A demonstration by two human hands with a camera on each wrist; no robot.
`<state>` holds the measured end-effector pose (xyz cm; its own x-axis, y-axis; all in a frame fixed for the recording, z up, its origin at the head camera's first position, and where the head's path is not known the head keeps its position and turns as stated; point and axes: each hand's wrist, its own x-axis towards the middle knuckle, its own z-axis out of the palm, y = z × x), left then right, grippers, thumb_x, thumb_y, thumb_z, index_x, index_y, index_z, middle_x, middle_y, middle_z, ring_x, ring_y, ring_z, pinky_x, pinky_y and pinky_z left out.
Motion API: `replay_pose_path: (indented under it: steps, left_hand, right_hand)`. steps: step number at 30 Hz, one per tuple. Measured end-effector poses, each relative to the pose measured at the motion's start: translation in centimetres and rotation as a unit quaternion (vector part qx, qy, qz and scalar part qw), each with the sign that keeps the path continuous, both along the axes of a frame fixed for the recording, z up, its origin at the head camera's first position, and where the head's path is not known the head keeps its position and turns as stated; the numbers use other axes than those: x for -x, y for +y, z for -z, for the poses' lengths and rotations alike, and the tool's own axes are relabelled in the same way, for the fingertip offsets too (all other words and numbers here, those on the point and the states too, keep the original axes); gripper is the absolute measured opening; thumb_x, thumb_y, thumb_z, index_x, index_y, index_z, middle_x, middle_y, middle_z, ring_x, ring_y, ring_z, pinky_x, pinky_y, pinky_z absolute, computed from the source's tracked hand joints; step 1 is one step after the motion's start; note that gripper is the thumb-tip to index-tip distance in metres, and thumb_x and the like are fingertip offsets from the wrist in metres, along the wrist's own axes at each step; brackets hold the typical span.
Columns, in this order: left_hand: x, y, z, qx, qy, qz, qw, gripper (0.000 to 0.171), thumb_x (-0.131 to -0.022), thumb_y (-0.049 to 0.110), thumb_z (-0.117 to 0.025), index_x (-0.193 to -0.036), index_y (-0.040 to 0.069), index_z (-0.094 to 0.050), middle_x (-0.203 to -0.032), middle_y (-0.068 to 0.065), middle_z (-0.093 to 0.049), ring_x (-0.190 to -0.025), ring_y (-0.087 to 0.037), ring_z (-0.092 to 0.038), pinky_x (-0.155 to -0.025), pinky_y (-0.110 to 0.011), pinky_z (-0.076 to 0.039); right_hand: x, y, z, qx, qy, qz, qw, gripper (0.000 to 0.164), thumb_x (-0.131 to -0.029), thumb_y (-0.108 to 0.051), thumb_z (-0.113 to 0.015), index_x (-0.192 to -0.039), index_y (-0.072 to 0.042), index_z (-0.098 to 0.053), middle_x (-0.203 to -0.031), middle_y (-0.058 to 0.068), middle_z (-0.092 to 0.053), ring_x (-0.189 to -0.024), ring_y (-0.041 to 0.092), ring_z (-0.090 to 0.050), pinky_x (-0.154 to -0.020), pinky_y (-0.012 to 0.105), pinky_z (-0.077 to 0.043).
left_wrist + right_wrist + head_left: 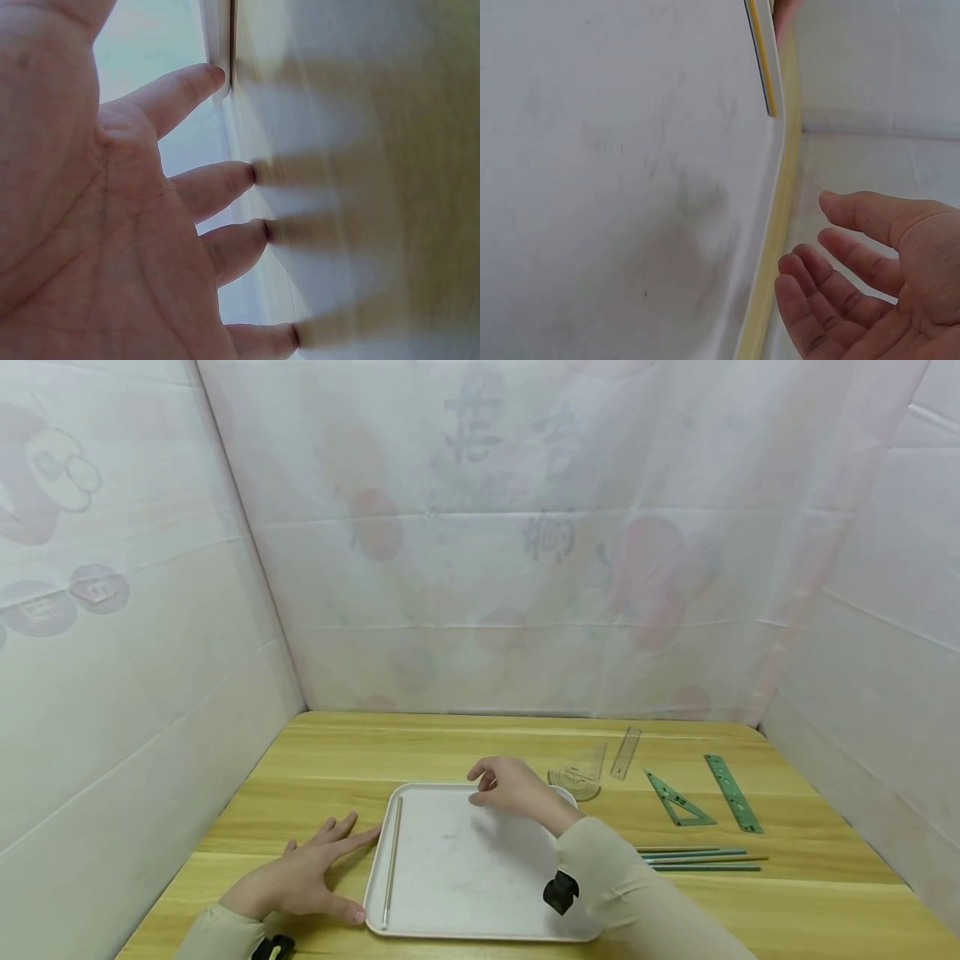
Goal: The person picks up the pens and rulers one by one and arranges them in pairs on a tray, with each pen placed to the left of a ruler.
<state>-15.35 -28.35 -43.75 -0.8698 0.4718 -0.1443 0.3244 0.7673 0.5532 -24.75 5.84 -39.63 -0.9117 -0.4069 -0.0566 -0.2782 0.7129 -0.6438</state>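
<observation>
A white rectangular tray (465,885) lies on the wooden table. Along its left side, inside the rim, rests one thin pencil-like stick (393,864); the right wrist view shows this stick (761,60) with a yellow face and a dark edge. My left hand (300,877) is spread on the table at the tray's left rim, thumb and forefinger at or against it. In the left wrist view the left hand's fingertips (259,229) rest on the table. Over the tray's far edge hovers my right hand (513,789), fingers loosely bent, holding nothing.
Right of the tray lie several thin sticks (705,857), gold and blue-green. Farther back are a green set square (675,802), a green ruler (733,793), a clear protractor (576,785), a clear set square (592,764) and a clear ruler (626,753). Cloth walls surround the table.
</observation>
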Motion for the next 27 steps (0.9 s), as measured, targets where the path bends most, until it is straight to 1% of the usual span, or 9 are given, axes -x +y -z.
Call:
replay_pose_path:
  steps: [3,7,13,19,22,27]
  left_hand:
    - [-0.1,-0.1,0.1,0.001,0.002,-0.001,1.0,0.111,-0.076,0.055,-0.094,-0.168,0.025,-0.039,-0.174,-0.033,-0.022,-0.154,-0.072,-0.014,-0.1,-0.101,-0.008]
    - [-0.1,-0.1,0.3,0.001,0.002,0.001,1.0,0.111,-0.076,0.057,-0.093,-0.168,0.025,-0.039,-0.174,-0.033,-0.022,-0.154,-0.072,-0.015,-0.1,-0.102,-0.009]
    - [0.1,-0.2,0.3,0.0,0.008,0.008,0.9999,0.111,-0.077,0.056,-0.093,-0.168,0.025,-0.038,-0.174,-0.034,-0.022,-0.153,-0.073,-0.015,-0.097,-0.102,-0.01]
    - [0.0,-0.1,0.2,0.0,0.01,0.01,0.9999,0.111,-0.077,0.057,-0.093,-0.168,0.024,-0.038,-0.174,-0.034,-0.022,-0.153,-0.073,-0.016,-0.097,-0.103,-0.01]
    - [0.1,-0.1,0.3,0.004,0.016,0.011,0.9998,0.111,-0.078,0.056,-0.093,-0.168,0.024,-0.038,-0.173,-0.035,-0.023,-0.152,-0.074,-0.017,-0.096,-0.103,-0.011]
    - [0.1,-0.1,0.3,0.005,0.013,0.008,0.9999,0.112,-0.077,0.056,-0.093,-0.168,0.024,-0.037,-0.174,-0.034,-0.023,-0.153,-0.073,-0.017,-0.097,-0.103,-0.011]
  right_hand:
    - [0.3,0.8,0.0,-0.004,0.01,0.006,1.0,0.03,-0.095,-0.015,-0.082,-0.122,-0.006,-0.075,-0.098,0.0,-0.072,-0.092,0.013,-0.07,-0.083,0.033,-0.058]
    - [0.6,2.0,0.0,-0.005,0.017,0.016,1.0,0.03,-0.095,-0.016,-0.081,-0.122,-0.005,-0.075,-0.104,0.003,-0.075,-0.1,0.018,-0.071,-0.088,0.039,-0.06]
    - [1.1,4.2,-0.1,-0.019,0.03,0.032,0.999,0.032,-0.096,-0.017,-0.08,-0.124,-0.002,-0.074,-0.117,0.015,-0.077,-0.11,0.028,-0.072,-0.097,0.046,-0.06]
    - [1.7,6.5,-0.2,-0.043,0.025,0.059,0.997,0.033,-0.1,-0.017,-0.074,-0.128,0.001,-0.072,-0.122,0.018,-0.076,-0.116,0.034,-0.071,-0.1,0.05,-0.059]
    - [1.9,7.6,-0.2,-0.064,0.023,0.067,0.995,0.032,-0.102,-0.015,-0.07,-0.129,0.002,-0.072,-0.124,0.019,-0.075,-0.117,0.036,-0.071,-0.098,0.051,-0.06]
    - [2.2,9.1,0.1,-0.087,0.019,0.077,0.993,0.031,-0.106,-0.01,-0.063,-0.132,0.004,-0.07,-0.129,0.022,-0.073,-0.122,0.041,-0.069,-0.097,0.052,-0.061]
